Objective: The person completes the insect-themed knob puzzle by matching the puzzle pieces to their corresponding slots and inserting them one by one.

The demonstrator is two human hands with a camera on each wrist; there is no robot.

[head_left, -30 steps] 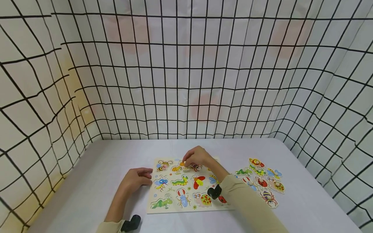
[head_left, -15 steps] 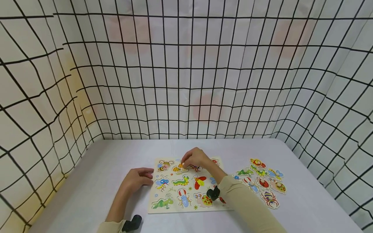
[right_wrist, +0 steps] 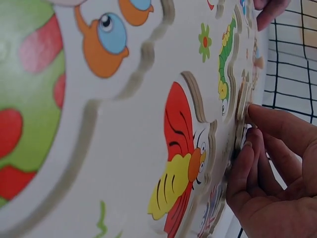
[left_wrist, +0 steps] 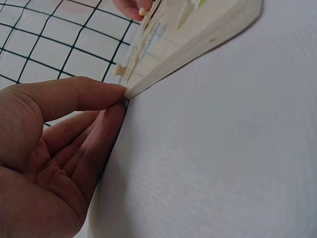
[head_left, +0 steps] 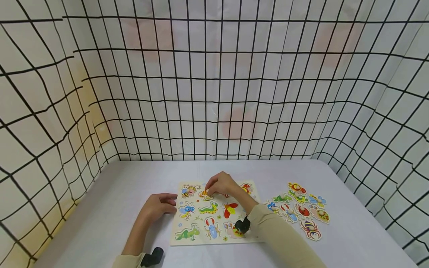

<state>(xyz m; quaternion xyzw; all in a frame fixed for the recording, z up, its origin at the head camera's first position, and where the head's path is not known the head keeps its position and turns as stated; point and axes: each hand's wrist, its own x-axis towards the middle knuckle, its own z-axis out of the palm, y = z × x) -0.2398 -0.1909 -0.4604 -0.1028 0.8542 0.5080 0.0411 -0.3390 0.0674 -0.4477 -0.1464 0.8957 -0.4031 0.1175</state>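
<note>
In the head view, a pale wooden insect puzzle board [head_left: 201, 241] lies flat on the white table. My right hand [head_left: 222, 184] pinches an orange-and-yellow striped insect puzzle piece [head_left: 203, 195] over the board's top row. In the right wrist view, its thumb and fingertips [right_wrist: 253, 110] meet at that piece's edge, low against the board. The piece's seating is partly hidden by the hand. My left hand [head_left: 158, 207] rests at the board's left side; in the left wrist view its fairly straight fingertips [left_wrist: 116, 94] touch the edge. A bee piece [head_left: 189, 191] sits in the top-left corner.
Several loose insect pieces, among them a spider piece [head_left: 311, 229] and a blue-winged piece [head_left: 316, 200], lie in a cluster right of the board. A white wall with black grid lines [head_left: 214, 111] encloses the table at the back and sides.
My right hand has shifted slightly left and nearer with the striped piece, uncovering a red piece at the board's top right. The left hand stays at the board's edge.
</note>
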